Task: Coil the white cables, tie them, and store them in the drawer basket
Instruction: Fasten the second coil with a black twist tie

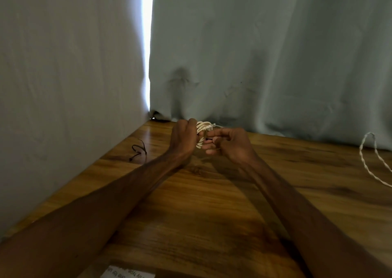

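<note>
Your left hand (pixel 183 137) curls its fingers tightly round a small coiled bundle of smooth white cable (pixel 201 127), held just above the glossy wood-grain table (pixel 201 203). Just right of the bundle, your right hand (pixel 230 145) pinches a thin dark strip (pixel 208 138) against the loops with thumb and forefinger, its other fingers curled under. You have two white cables: the second, a twisted white cord (pixel 369 161), lies in a loose arc well to the bundle's right. One dark flat tie (pixel 139 152), bent into a loop, lies on the wood to its left. Matte grey-blue curtains (pixel 254 54) hang behind it.
</note>
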Demonstrator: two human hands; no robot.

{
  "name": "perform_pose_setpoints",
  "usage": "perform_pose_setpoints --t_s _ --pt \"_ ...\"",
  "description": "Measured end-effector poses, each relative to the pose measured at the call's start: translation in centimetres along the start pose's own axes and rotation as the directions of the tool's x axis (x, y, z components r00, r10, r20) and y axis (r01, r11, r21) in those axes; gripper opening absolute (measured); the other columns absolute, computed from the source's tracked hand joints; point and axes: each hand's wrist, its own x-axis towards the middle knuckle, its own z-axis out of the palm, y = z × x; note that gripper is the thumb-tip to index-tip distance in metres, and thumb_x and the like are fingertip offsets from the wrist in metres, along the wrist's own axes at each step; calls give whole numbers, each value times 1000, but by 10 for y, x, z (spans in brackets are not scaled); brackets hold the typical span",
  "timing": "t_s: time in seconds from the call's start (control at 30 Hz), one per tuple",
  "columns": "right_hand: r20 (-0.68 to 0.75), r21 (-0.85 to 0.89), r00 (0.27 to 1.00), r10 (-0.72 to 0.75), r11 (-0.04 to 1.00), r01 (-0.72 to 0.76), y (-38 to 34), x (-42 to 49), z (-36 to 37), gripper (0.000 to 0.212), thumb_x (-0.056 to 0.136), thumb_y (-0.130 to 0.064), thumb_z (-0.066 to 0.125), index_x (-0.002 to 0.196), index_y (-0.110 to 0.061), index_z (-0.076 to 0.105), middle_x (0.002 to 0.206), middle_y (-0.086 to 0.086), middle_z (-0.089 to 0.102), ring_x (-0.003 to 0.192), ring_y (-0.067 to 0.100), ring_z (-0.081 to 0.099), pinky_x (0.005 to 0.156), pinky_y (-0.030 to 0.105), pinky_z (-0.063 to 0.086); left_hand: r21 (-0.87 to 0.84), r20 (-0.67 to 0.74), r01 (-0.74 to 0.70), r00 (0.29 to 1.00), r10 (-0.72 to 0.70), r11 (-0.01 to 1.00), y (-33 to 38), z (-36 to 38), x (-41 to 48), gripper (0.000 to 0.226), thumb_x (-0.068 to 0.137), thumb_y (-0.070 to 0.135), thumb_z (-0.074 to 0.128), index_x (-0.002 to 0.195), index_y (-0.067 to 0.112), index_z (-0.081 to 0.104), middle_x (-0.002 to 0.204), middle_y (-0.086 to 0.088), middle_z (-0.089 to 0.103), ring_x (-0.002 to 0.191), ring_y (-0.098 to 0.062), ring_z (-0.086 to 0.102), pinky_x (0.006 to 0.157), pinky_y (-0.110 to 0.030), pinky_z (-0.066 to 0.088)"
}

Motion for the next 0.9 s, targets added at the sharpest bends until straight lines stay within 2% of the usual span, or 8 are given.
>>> perform_pose_setpoints --t_s 0.13,0.23,0.3,0.37,0.5,0.6,0.77,0.9 --pt "-33 -52 999 -9 999 7 3 -5 -11 22 103 8 48 111 9 69 88 18 73 60 14 69 49 23 57 17 -19 9 1000 -9 1000 5 12 -11 33 101 29 49 102 1 67 101 -13 63 94 -29 64 80 -48 53" --pt "-51 -101 999 10 995 -16 9 -14 -24 21 105 -1 50 101 5 70 80 18 74 50 15 65 45 30 53 105 -11 -42 999 43 994 4 27 -22 34 104 23 47 101 -2 70 101 -18 67 91 -28 59 75 -38 41" --pt "-74 -130 997 4 991 -14 12 -18 -37 21 105 -5 52 97 3 70 80 19 75 47 17 63 43 30 49 166 18 -76 997 74 983 6 38 -28 36 105 23 45 106 -4 68 110 -22 65 93 -24 52 78 -33 37" --pt "-117 -222 992 -51 975 23 12 -20 -53 21 105 -8 55 93 -3 71 79 15 76 49 20 61 40 26 45 148 16 -79 997 78 986 12 54 -33 37 105 24 45 106 -6 67 114 -25 65 101 -31 56 86 -38 40" --pt "-207 -397 970 -126 917 34 16 -16 -82 22 100 -14 63 82 -19 76 72 5 75 58 15 66 55 36 54 160 29 -97 995 93 982 22 91 -43 39 107 24 43 105 -8 66 115 -27 65 112 -37 58 87 -39 39" --pt "-198 -469 969 -150 882 41 21 -11 -84 16 96 -19 69 84 -22 79 73 -4 75 64 12 68 67 43 58 154 40 -87 996 82 984 17 102 -39 40 108 25 41 108 -8 63 119 -27 63 115 -36 56 88 -36 35" --pt "-234 -439 952 -197 895 77 23 -9 -70 9 93 -17 73 93 -20 82 85 -8 78 79 5 71 75 29 58 33 26 -23 999 22 999 7 95 -26 30 107 26 42 113 4 61 115 -15 57 103 -24 49 85 -33 36" --pt "-366 -292 925 -103 956 -9 28 -8 -68 10 85 -8 76 82 -15 83 77 -2 78 75 16 73 75 45 63 -5 46 -165 985 165 986 8 96 -33 31 95 34 42 92 14 66 97 -5 68 96 -25 62 89 -47 51"
